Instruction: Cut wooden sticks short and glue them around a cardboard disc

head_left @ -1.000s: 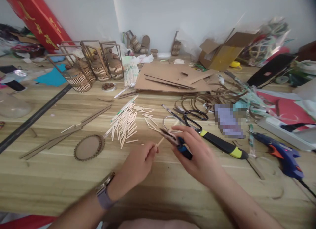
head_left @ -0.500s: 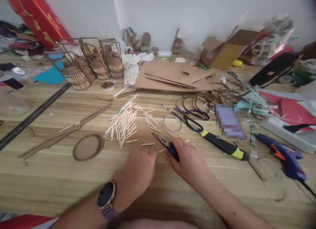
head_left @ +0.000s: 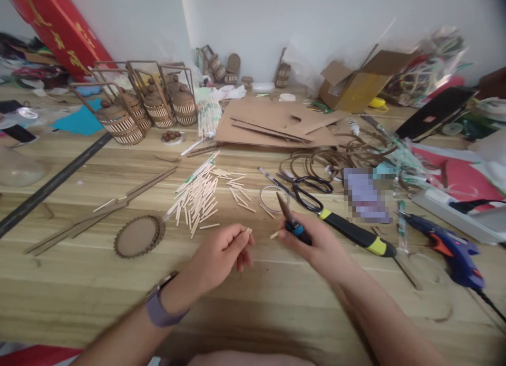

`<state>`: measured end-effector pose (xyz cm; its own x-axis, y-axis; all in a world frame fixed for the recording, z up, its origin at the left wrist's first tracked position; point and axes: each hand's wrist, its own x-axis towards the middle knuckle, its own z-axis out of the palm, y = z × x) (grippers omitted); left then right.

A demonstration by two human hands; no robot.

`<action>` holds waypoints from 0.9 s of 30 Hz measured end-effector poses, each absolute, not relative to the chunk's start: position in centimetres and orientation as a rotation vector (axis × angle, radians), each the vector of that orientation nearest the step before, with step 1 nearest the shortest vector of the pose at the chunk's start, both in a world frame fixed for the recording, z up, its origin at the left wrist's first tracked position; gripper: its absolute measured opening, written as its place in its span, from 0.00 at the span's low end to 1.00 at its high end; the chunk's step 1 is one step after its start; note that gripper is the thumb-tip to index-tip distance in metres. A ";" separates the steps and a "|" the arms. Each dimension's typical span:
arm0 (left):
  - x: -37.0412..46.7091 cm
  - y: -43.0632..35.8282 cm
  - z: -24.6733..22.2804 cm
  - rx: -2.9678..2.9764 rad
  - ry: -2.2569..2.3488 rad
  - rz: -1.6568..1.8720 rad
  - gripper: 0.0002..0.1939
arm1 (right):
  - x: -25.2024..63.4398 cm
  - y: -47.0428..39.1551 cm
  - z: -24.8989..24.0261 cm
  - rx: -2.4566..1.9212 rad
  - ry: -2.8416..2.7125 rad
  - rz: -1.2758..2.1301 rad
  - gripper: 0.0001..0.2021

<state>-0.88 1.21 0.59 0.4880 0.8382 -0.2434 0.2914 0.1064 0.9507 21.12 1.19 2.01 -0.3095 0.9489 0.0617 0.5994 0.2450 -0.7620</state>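
My left hand [head_left: 227, 250] is closed, its thumb and finger pinching a short wooden stick [head_left: 247, 230] of which only the end shows. To its right, my right hand [head_left: 314, 239] grips the pliers [head_left: 294, 225], their jaws pointing up and away. Another short stick piece [head_left: 274, 235] sticks out by the right fingertips. Beyond my left hand lies a loose pile of short sticks [head_left: 197, 197]. A tape roll [head_left: 262, 198] lies just past the pliers. On the left is a round cardboard disc [head_left: 138, 236] with a ridged edge.
Black-handled scissors [head_left: 312, 193], a black and yellow tool [head_left: 356, 233] and a blue glue gun [head_left: 450, 245] lie on the right. Small woven baskets [head_left: 122, 125] stand at the back left. Cardboard sheets [head_left: 253, 118] and coiled brown strips [head_left: 316, 163] lie toward the back.
My hands have moved apart. The left has turned over, showing its pinching fingers, while the right has moved right with the pliers tilted more upright.
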 end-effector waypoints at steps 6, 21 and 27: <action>-0.3 1.0 0.5 1.354 0.886 0.547 0.23 | 19.6 -0.3 2.6 -1.274 -2.115 1.015 0.06; 0.3 0.2 -0.5 1.216 0.852 0.489 0.15 | 19.0 -0.8 1.2 -1.253 -2.203 0.924 0.17; 0.2 0.5 -0.3 1.043 0.762 0.467 0.25 | 19.0 -0.7 1.4 -1.185 -2.163 0.966 0.18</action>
